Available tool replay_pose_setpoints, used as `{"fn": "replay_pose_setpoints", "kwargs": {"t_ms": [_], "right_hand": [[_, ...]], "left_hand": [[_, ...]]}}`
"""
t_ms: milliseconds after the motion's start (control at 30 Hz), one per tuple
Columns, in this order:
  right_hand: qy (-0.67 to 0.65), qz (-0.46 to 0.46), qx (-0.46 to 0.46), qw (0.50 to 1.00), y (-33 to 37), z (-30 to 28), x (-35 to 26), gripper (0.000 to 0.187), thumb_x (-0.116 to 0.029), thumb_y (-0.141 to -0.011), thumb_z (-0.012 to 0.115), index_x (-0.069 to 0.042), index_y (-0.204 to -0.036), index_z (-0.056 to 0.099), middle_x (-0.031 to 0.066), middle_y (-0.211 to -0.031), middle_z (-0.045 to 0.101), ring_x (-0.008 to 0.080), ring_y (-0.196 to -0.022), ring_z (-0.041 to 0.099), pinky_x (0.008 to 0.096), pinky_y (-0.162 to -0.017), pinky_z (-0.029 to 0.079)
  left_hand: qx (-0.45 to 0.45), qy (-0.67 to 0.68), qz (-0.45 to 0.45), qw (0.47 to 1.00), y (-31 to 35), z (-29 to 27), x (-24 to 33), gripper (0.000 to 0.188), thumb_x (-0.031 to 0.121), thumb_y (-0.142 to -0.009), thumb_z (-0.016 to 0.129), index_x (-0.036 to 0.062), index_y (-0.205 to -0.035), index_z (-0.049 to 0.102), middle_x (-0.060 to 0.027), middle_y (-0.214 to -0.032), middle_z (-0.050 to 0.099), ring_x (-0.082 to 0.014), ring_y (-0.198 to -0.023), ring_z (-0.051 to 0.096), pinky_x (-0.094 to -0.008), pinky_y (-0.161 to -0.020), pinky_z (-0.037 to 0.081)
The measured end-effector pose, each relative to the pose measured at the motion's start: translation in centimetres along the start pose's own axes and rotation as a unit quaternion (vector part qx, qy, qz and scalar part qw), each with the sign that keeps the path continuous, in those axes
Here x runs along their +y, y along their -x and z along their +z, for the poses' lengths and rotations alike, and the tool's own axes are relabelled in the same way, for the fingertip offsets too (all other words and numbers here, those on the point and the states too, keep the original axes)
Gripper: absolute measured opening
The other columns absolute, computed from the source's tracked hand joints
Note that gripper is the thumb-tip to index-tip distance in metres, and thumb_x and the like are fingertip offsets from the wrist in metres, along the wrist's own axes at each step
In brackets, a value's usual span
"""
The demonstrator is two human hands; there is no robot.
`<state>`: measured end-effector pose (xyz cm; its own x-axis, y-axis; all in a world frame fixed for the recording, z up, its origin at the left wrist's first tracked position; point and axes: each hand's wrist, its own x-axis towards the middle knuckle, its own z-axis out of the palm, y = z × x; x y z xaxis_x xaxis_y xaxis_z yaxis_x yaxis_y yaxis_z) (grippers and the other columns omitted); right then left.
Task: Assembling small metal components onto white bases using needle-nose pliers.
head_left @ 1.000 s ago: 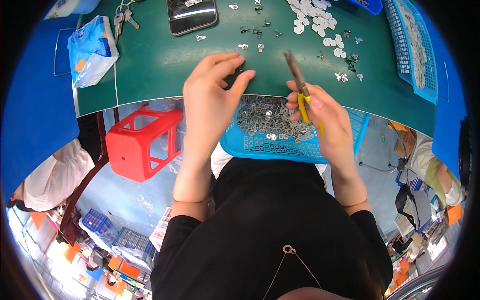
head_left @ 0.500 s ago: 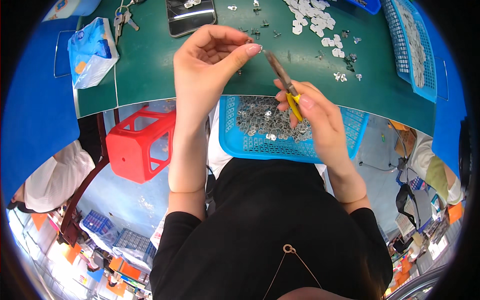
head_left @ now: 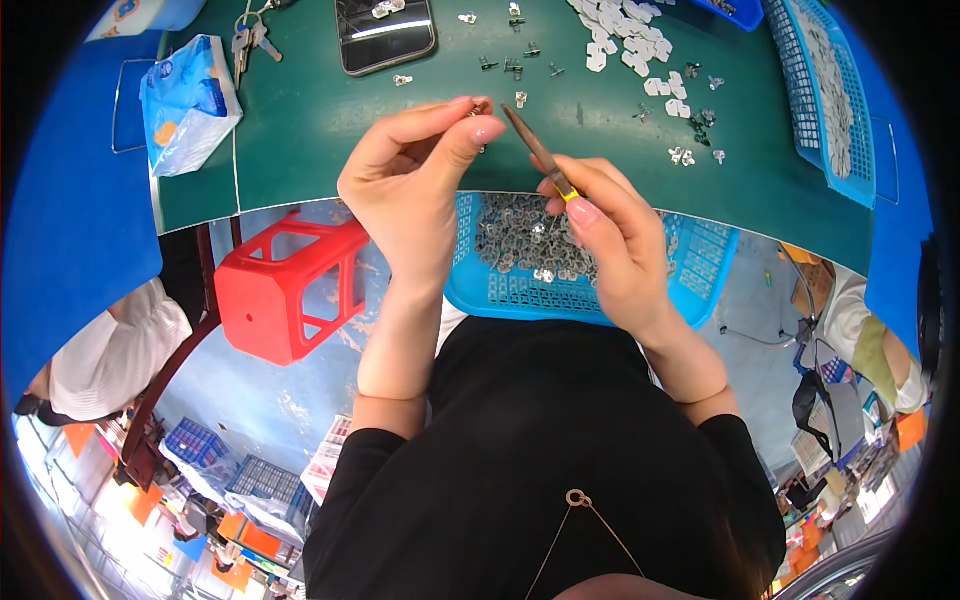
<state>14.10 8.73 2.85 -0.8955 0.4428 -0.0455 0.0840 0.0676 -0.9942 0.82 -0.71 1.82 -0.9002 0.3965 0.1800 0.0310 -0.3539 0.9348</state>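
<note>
My left hand (head_left: 415,175) is raised over the green table's near edge, thumb and fingertips pinched on a tiny metal part (head_left: 480,108). My right hand (head_left: 605,235) grips a slim tool with a yellow band (head_left: 540,152), its tip pointing up-left toward that part, just short of it. Below both hands a blue mesh basket (head_left: 700,265) with several small silvery metal pieces (head_left: 525,235) rests on my lap against the table edge.
On the green table (head_left: 300,130) lie a dark phone (head_left: 385,35), keys (head_left: 250,40), a blue tissue pack (head_left: 185,100), scattered small white and metal parts (head_left: 625,45) and a long blue basket (head_left: 830,100) at right. A red plastic stool (head_left: 290,285) stands at lower left.
Both hands have risen from the lap basket toward the table. The left hand now pinches a small part, and the tool tip has swung up beside it.
</note>
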Motion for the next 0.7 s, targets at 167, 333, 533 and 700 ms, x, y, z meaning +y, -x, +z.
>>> {"fn": "replay_pose_setpoints", "kwargs": {"t_ms": [167, 333, 533, 700], "right_hand": [[-0.007, -0.047, 0.03, 0.998, -0.15, 0.25, 0.31, 0.029, -0.01, -0.087, 0.051, 0.004, -0.112, 0.055, 0.0086, -0.087, 0.054, 0.0145, -0.075, 0.051, 0.0243, -0.067, 0.04], [-0.001, -0.062, 0.047, 0.997, -0.14, 0.21, 0.56, 0.028, -0.007, -0.087, 0.051, 0.004, -0.112, 0.056, 0.0085, -0.088, 0.055, 0.0139, -0.073, 0.051, 0.0243, -0.066, 0.04], [0.034, -0.013, 0.025, 0.999, 0.16, -0.29, 0.22, 0.031, -0.007, -0.089, 0.045, 0.004, -0.116, 0.055, 0.0118, -0.104, 0.059, 0.014, -0.084, 0.053, 0.024, -0.072, 0.043], [0.036, -0.008, 0.032, 0.999, 0.19, -0.34, 0.2, 0.03, -0.007, -0.089, 0.046, 0.004, -0.115, 0.056, 0.0112, -0.101, 0.06, 0.0126, -0.08, 0.052, 0.023, -0.069, 0.042]], "left_hand": [[-0.026, -0.037, 0.056, 0.997, 0.03, 0.21, -0.02, 0.014, -0.01, -0.071, 0.069, -0.0054, -0.084, 0.065, -0.0141, -0.086, 0.065, -0.0174, -0.079, 0.064, -0.0255, -0.073, 0.053], [-0.034, -0.098, 0.046, 0.994, 0.22, 0.08, 0.17, 0.014, -0.008, -0.069, 0.07, -0.0043, -0.083, 0.068, -0.0125, -0.085, 0.066, -0.016, -0.079, 0.064, -0.0248, -0.073, 0.052], [-0.032, -0.118, 0.03, 0.992, 0.49, 0.18, 0.03, 0.014, -0.007, -0.069, 0.071, -0.0037, -0.082, 0.068, -0.0111, -0.085, 0.067, -0.0148, -0.077, 0.064, -0.0241, -0.072, 0.051], [-0.012, -0.073, -0.011, 0.997, 0.61, 0.82, 0.3, 0.017, -0.007, -0.07, 0.07, -0.0028, -0.086, 0.068, -0.011, -0.086, 0.066, -0.0138, -0.076, 0.063, -0.022, -0.07, 0.051]]}}
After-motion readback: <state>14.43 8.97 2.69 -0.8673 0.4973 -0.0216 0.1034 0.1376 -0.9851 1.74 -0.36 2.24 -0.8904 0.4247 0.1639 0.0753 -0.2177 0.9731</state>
